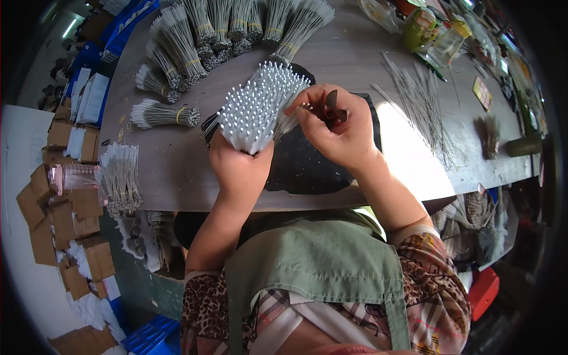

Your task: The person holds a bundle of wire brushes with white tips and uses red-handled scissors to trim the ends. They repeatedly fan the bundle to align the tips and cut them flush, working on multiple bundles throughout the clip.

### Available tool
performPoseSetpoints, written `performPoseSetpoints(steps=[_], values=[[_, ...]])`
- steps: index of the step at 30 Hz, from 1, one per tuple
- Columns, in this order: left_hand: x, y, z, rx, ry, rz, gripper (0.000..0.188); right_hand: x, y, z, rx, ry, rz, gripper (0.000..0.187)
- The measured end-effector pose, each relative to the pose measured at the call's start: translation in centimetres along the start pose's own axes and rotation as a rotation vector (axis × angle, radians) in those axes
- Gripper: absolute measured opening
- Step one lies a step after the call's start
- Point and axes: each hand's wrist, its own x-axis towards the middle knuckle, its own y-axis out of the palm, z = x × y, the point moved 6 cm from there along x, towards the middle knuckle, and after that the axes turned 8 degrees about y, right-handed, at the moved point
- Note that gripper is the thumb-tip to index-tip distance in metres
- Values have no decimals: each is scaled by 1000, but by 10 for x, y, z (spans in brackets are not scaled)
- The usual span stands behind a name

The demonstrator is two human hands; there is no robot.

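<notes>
My left hand (241,165) is wrapped round a thick bundle of thin wire brushes (263,97), their white rounded tips fanned upward. Against the bundle's right side, the thumb and forefinger of my right hand (340,127) are pinched together at a few of the brushes. A small dark scissors-like tool (336,106) sticks out from the curled fingers of that same hand; its far end is hidden. Below both hands lies a black mat (313,168) on the table (171,142).
Several banded brush bundles (189,50) stand along the table's far left, with one bundle (165,114) lying nearer. Loose wires (423,100) are spread on the right, by a green jar (419,28) and a clear bottle (452,42). Cardboard boxes (77,207) are stacked at left.
</notes>
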Motion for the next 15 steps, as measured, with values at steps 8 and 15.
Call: performPoseSetpoints(steps=[8,15], values=[[1,-2,-7,-7,11,-19,30,4,5,2,237,99,-104,5],[1,1,-14,186,128,18,24,4,-2,17,-78,64,-189,14]])
